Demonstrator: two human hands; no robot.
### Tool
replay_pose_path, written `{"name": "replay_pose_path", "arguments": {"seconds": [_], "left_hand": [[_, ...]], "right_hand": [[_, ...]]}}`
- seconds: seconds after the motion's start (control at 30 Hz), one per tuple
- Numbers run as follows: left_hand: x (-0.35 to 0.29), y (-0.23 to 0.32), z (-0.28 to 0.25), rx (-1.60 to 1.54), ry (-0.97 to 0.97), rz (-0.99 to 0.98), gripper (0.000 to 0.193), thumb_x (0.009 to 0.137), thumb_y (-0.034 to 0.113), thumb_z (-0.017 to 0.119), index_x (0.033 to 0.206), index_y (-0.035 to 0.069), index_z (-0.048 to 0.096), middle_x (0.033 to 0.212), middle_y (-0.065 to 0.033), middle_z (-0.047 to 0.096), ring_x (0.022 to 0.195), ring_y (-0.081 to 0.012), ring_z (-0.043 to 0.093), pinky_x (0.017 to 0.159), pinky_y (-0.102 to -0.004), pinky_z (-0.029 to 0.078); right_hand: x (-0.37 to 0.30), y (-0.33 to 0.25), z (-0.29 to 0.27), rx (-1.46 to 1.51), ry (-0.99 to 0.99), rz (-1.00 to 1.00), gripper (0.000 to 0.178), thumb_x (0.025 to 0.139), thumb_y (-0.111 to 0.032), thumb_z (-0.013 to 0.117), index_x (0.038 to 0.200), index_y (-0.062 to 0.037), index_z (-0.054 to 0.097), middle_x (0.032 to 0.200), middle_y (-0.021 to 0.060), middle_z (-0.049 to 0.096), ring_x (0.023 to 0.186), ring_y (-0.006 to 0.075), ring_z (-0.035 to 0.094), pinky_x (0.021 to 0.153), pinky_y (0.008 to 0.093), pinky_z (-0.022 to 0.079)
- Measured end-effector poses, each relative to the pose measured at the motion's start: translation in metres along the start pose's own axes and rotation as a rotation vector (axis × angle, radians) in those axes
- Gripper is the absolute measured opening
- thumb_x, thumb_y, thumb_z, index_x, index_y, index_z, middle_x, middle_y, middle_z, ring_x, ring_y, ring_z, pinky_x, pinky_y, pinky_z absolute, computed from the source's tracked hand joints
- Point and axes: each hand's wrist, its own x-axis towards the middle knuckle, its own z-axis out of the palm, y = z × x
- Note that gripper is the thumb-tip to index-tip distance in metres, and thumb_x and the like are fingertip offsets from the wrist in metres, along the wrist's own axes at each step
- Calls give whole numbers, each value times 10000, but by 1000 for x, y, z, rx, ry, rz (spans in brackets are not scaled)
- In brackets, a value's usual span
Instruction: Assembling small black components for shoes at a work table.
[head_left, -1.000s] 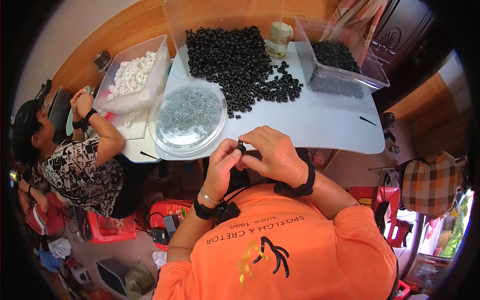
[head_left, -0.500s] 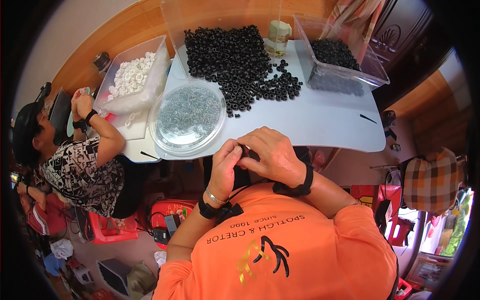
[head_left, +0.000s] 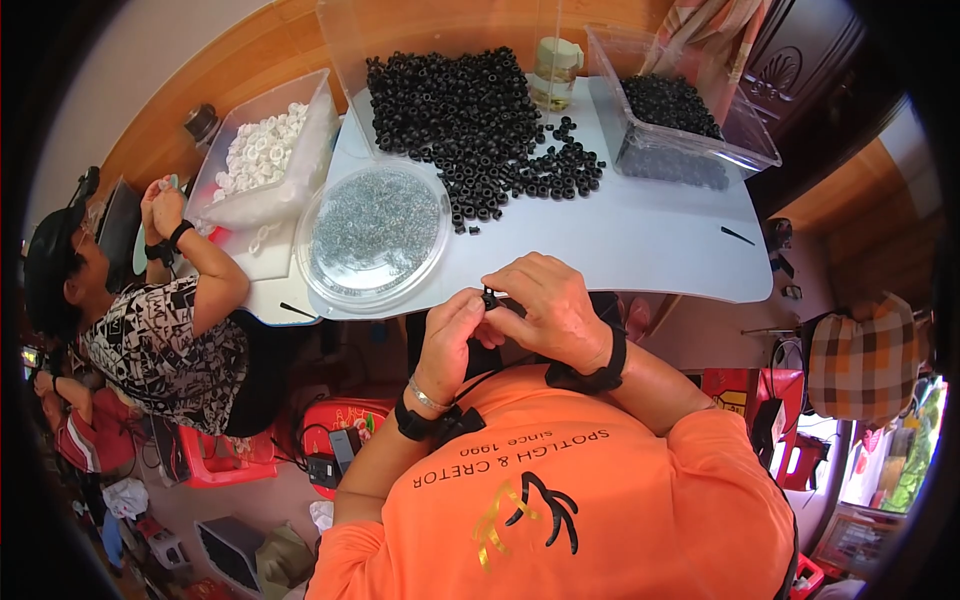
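Just off the table's near edge, my left hand [head_left: 452,335] and my right hand [head_left: 550,308] meet, both closed around a small black ring-shaped part [head_left: 489,298]. Its top pokes out between my fingertips; the rest is covered by them. Beyond my hands, a large pile of similar black parts [head_left: 450,110] spills from a clear upright bin over the white table [head_left: 640,245]. Left of the pile, a round clear tray [head_left: 312,275] holds many tiny silvery pieces, too small to name. At the right, a clear plastic bin [head_left: 745,150] contains more black parts.
A clear bin [head_left: 325,110] of white rings stands at the left, beside a seated person [head_left: 165,330] whose hands are raised together. A lidded jar [head_left: 556,75] stands behind the pile. One thin black piece [head_left: 737,236] lies at the table's right, another [head_left: 298,309] near the left edge.
My fingertips have shifted slightly, and the black part between them now shows more. My right hand's fingers are drawn up a little. The bins and pile look the same.
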Motion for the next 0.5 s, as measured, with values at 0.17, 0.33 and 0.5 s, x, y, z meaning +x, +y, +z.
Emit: {"name": "replay_pose_path", "arguments": {"seconds": [0.17, 0.33, 0.5], "left_hand": [[0, 2, 7, 21, 45, 24, 339, 987, 236, 410, 916, -25, 614, 706, -64, 622, 614, -118, 577, 590, -241, 457], [0, -2, 6, 42, 18, -8, 337, 987, 217, 400, 849, -17, 599, 665, -65, 604, 590, -114, 559, 565, -239, 443], [-3, -2, 1, 60, 17, -15, 356, 1000, 238, 373, 920, -26, 598, 748, -83, 614, 618, -133, 571, 590, -244, 462]], "right_hand": [[-1, 2, 1, 42, 17, -20, 213, 677, -89, 715, 879, -48, 656, 716, 71, 617, 650, 264, 595, 600, 366, 461], [-7, 0, 3, 24, 1, -48, 111, 698, -120, 680, 786, -91, 621, 694, 51, 571, 657, 260, 571, 601, 366, 452], [-1, 1, 0, -7, -55, -51, 159, 713, -154, 697, 841, -82, 636, 748, 62, 599, 698, 262, 585, 623, 371, 466]]}}
